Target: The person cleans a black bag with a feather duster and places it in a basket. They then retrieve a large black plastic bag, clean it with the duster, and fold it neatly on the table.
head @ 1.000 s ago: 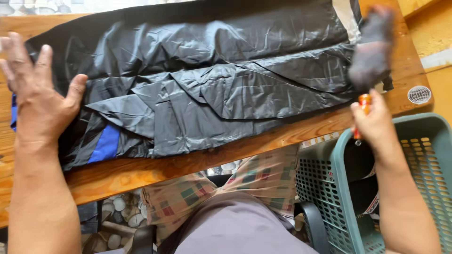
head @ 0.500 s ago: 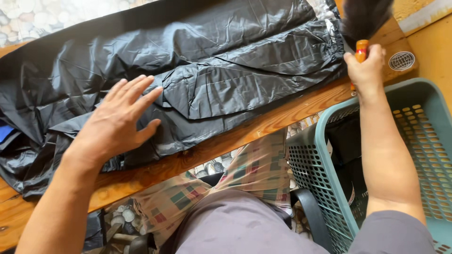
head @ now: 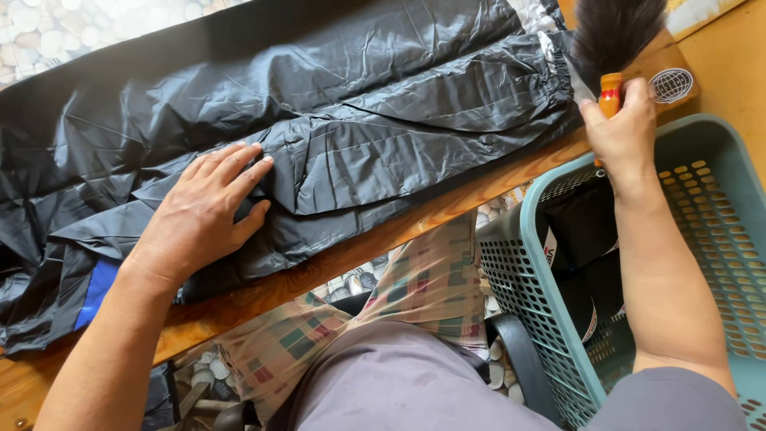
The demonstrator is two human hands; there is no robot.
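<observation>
The crinkled black waterproof garment with a blue panel (head: 319, 136) lies spread lengthwise along the wooden bench (head: 447, 211). The left hand (head: 203, 211), which half a second ago hovered with fingers spread, now rests flat on the folded middle of the fabric, its grip released, palm pressing down; the cloth looks pinned in place. The right hand (head: 626, 132) stays clenched around the orange handle of a dark-bristled brush (head: 613, 36), now raised at the garment's elastic cuff end. Just beside that forearm stands a teal perforated plastic basket (head: 550, 311) holding dark folded items.
</observation>
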